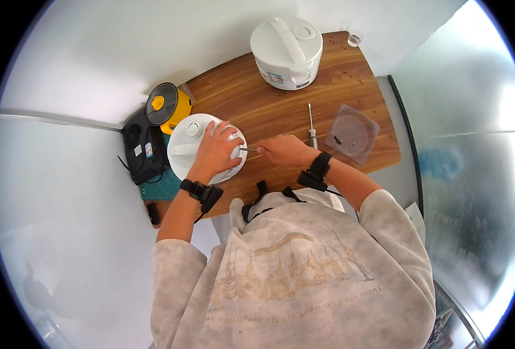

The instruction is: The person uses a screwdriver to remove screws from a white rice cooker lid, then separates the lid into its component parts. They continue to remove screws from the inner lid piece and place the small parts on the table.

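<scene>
A white rice cooker [182,136] with a round vent on its lid sits at the table's left side. My left hand [214,148] grips its right side, fingers curved over the lid and edge. From the right, my right hand [288,152] is closed around a screwdriver [250,149], whose handle is hidden in my fist. Its thin metal shaft points left at the cooker's edge, between my left thumb and fingers. Whether the tip sits in a screw cannot be made out. A second screwdriver [311,125] with a pale handle lies just beyond my right hand.
Another white rice cooker [286,52] stands at the back of the wooden table [234,81]. A clear plastic tray [353,131] with small dark parts lies right. At left are a yellow pot [179,107], a black case [138,148] and a green mat [161,189]. A small cup [354,39] stands far right.
</scene>
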Action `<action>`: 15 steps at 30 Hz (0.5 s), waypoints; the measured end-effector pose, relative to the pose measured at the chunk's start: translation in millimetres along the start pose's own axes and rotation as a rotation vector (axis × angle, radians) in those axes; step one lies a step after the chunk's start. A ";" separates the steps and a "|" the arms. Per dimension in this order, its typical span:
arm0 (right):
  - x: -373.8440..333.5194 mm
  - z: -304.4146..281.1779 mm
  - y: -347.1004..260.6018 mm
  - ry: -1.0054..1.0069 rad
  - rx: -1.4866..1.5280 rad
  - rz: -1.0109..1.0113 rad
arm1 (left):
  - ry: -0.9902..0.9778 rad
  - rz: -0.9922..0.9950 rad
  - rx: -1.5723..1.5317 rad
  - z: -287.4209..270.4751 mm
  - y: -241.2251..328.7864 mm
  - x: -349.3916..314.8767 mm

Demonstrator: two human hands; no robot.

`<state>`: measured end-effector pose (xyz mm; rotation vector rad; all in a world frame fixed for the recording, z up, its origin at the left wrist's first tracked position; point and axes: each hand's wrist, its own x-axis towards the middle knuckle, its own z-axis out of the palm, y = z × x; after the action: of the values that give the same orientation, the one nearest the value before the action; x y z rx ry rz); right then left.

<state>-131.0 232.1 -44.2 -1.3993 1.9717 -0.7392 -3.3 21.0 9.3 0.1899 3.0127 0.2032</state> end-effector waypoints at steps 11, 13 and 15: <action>19.8 11.7 7.4 -0.015 0.222 0.147 | 0.066 0.020 0.027 2.9 2.3 -2.1; 21.9 11.6 9.0 -0.005 0.177 0.122 | 0.066 0.022 0.036 1.6 2.3 -1.3; 24.3 12.2 8.9 -0.055 0.214 0.136 | 0.056 0.021 0.023 2.5 1.9 -1.1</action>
<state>-133.7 210.3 -62.6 -1.1361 1.8641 -0.8134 -1.7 23.0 7.2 0.2212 3.0715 0.1782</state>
